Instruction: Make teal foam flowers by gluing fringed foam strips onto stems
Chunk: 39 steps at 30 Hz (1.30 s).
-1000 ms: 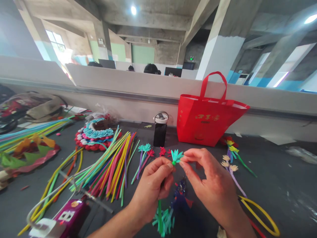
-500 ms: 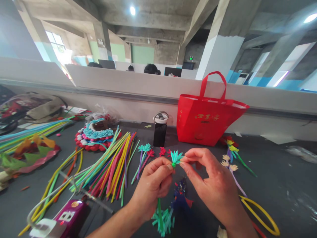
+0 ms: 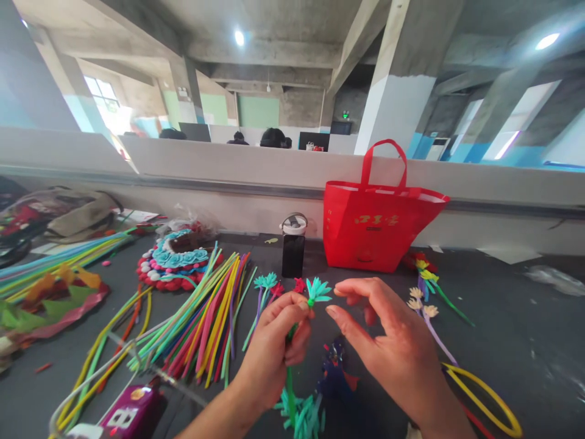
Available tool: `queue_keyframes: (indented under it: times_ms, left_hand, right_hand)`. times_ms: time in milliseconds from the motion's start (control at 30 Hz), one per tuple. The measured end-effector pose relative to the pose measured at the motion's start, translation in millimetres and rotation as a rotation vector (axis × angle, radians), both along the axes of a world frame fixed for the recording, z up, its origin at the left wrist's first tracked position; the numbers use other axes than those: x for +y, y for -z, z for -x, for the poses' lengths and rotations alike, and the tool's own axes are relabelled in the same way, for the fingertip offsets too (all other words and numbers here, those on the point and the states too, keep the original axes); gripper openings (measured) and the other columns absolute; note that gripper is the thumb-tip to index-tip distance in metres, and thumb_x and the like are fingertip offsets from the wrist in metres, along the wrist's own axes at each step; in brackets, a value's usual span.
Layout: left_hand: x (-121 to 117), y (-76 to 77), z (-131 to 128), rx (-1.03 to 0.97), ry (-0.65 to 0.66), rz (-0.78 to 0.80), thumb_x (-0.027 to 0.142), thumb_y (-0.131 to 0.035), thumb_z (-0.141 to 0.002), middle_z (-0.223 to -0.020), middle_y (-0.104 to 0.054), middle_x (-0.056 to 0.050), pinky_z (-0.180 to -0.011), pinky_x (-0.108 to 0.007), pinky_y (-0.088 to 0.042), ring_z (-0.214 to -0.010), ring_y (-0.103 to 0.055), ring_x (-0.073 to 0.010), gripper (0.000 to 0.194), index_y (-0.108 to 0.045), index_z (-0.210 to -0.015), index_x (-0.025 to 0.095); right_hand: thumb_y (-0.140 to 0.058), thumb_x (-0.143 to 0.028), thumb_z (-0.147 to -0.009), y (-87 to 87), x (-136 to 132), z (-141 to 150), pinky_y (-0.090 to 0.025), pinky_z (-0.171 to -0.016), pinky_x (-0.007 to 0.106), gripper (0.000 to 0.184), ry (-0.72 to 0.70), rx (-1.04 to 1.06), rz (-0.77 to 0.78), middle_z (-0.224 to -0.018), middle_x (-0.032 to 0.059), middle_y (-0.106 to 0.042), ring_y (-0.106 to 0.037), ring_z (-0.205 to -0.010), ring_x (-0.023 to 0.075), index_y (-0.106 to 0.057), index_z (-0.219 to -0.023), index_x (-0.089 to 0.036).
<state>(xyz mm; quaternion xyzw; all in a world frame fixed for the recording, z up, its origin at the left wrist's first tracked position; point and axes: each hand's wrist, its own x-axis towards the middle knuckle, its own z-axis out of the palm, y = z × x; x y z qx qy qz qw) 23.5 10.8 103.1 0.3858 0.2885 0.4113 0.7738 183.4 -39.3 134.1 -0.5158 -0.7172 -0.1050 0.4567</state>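
Pinched between the thumb and fingers of my left hand is a turquoise pipe-cleaner flower with spread petals and a green stem running down below the fist. Just right of its petals is my right hand, thumb and forefinger apart and nothing between them. Under my left hand lies a heap of short turquoise pieces. A dark blue item with red bits rests between my hands, its kind unclear. Beyond them lie finished turquoise flowers and red flowers, partly hidden.
Bundled pipe cleaners spread to the left, beside a decorated flower band. A dark bottle and a red bag stand at the back. At left front sits a purple device; cream flowers lie right.
My right hand has come away from the petals, its thumb and forefinger parting. My left hand has shifted slightly left with the flower, which now tilts to the right.
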Motion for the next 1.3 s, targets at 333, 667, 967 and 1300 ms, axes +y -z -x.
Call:
queue_keyframes:
  times_ms: [333, 667, 967, 1300]
  left_hand:
    - [4.6, 1.5, 0.0, 0.007, -0.017, -0.007, 0.038, -0.064, -0.084, -0.047, -0.034, 0.011, -0.04, -0.02, -0.008, -0.041, -0.014, -0.0042, 0.021, -0.053, -0.08, 0.02]
    - [3.3, 4.1, -0.7, 0.017, -0.013, 0.004, 0.042, -0.07, -0.079, -0.044, -0.032, 0.011, -0.04, -0.02, -0.008, -0.04, -0.014, -0.0038, 0.028, -0.054, -0.079, 0.019]
    - [1.6, 3.1, -1.2, 0.043, -0.011, -0.004, 0.045, -0.071, -0.077, -0.043, -0.029, 0.011, -0.04, -0.02, -0.009, -0.04, -0.014, -0.0035, 0.031, -0.06, -0.076, 0.016]
    - [1.8, 7.1, -1.3, 0.04, -0.037, -0.007, 0.044, -0.075, -0.073, -0.043, -0.023, 0.013, -0.04, -0.019, -0.008, -0.04, -0.011, -0.0024, 0.033, -0.059, -0.069, 0.016]
  right_hand:
    - [-0.062, -0.022, -0.093, 4.0, 4.2, 0.5, -0.052, -0.062, 0.024, 0.01, -0.021, 0.043, 0.0, -0.091, 0.0006, -0.071, -0.066, -0.074, 0.0138, -0.062, -0.103, -0.024]
    - [-0.06, -0.016, -0.094, 5.9, 10.5, 2.1, -0.055, -0.072, 0.024, 0.009, -0.052, 0.042, 0.014, -0.088, 0.0003, -0.072, -0.069, -0.08, 0.0141, -0.064, -0.098, -0.023]
    - [-0.058, -0.013, -0.093, 5.2, 10.4, 2.5, -0.053, -0.07, 0.024, 0.011, -0.052, 0.036, 0.02, -0.081, -0.0002, -0.07, -0.068, -0.076, 0.0142, -0.063, -0.092, -0.023]
    - [-0.055, -0.014, -0.093, 7.5, 9.8, 3.3, -0.05, -0.066, 0.026, 0.01, -0.037, 0.006, 0.052, -0.077, -0.0013, -0.066, -0.064, -0.07, 0.0142, -0.06, -0.088, -0.022]
